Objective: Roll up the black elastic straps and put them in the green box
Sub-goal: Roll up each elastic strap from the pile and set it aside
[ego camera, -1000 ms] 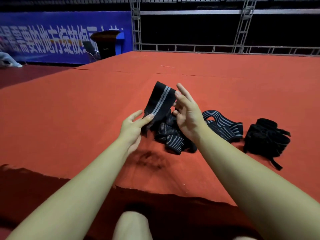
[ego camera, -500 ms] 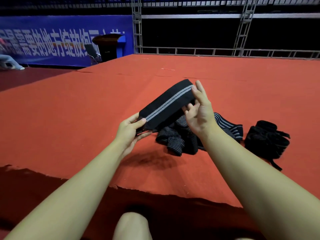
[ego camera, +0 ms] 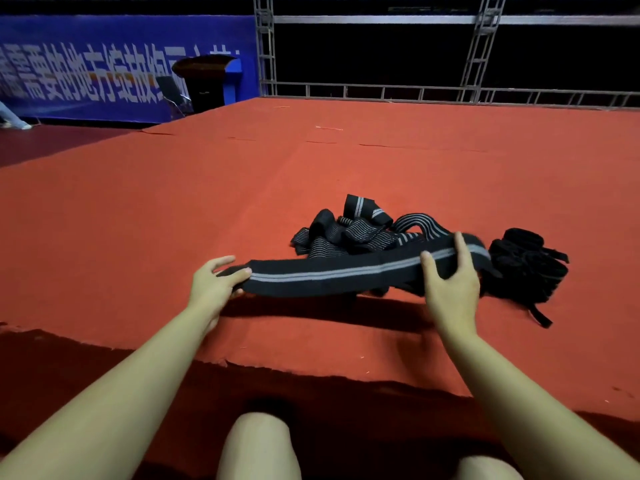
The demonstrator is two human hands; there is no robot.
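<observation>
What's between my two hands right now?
In the head view, one strap spans from the left hand to the right hand, stretched out above the red carpet.

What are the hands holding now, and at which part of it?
One black strap, stretched out flat. The left hand pinches its left end; the right hand grips it near the right end.

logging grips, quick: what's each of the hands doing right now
Left hand: pinches one end of the stretched strap.
Right hand: grips the strap's other end.
</observation>
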